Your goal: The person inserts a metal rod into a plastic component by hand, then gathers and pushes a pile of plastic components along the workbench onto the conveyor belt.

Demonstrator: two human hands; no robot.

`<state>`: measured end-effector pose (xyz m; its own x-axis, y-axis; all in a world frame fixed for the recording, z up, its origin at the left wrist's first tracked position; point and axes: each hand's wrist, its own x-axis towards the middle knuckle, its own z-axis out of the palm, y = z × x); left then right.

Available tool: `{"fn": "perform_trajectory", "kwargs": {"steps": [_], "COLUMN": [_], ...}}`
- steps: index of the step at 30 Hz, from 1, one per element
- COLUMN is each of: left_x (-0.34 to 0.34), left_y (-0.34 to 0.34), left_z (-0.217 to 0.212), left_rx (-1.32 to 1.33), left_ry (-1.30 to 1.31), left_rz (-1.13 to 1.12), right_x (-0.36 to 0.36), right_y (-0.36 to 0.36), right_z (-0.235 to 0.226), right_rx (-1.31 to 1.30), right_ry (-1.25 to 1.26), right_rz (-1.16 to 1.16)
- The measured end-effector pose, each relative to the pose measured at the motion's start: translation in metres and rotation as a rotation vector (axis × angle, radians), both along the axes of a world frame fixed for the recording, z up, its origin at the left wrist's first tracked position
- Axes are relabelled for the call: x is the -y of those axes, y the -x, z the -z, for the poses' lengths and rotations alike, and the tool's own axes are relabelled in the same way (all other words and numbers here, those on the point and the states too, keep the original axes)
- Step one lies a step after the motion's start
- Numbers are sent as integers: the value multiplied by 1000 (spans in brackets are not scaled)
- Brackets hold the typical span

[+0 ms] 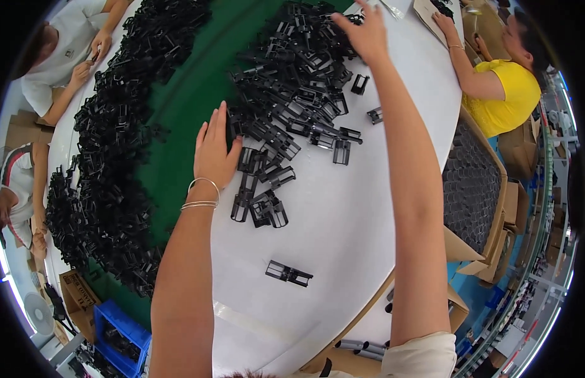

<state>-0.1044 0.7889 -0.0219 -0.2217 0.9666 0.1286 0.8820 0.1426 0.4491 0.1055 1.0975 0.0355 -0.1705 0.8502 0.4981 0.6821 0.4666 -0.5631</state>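
Observation:
A heap of small black plastic frames lies on the white tabletop in front of me, its left side reaching the green belt. My left hand, with metal bangles at the wrist, rests along the heap's left edge. Its fingers are stretched out and appear to touch the nearest frames; I see nothing gripped. Farther off, my right hand is spread wide at the heap's upper right, thumb toward the frames, holding nothing visible. A few frames lie loose to the right, and a pair sits apart nearer me.
Beyond the green belt runs another long bank of black frames. An open cardboard box full of dark parts stands at the right. A person in yellow works at the far right, others on the left. A blue crate is lower left.

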Motion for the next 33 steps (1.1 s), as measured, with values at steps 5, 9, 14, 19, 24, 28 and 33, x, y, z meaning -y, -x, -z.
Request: {"fn": "perform_trajectory", "kwargs": {"steps": [5, 9, 14, 19, 24, 28, 33], "left_x": [2, 1, 4, -2, 2, 1, -1], "left_y": [5, 2, 9, 2, 7, -1, 0], "left_z": [-7, -3, 2, -1, -3, 0, 1], "left_rx": [2, -40, -62, -42, -33, -2, 12], "left_ry": [-1, 9, 12, -10, -3, 10, -2], "left_rz": [-16, -2, -3, 8, -4, -8, -11], "right_x": [108, 193, 157, 58, -18, -52, 72], "right_y": [-73, -143, -93, -53, -5, -6, -63], "right_z": [-25, 34, 63, 79, 73, 47, 27], "right_rx": [19, 169, 452, 371, 191, -121, 21], "right_ry": [-264, 22, 292, 118, 130, 38, -21], "right_rz": [-41, 253, 344, 406, 185, -31, -50]}}
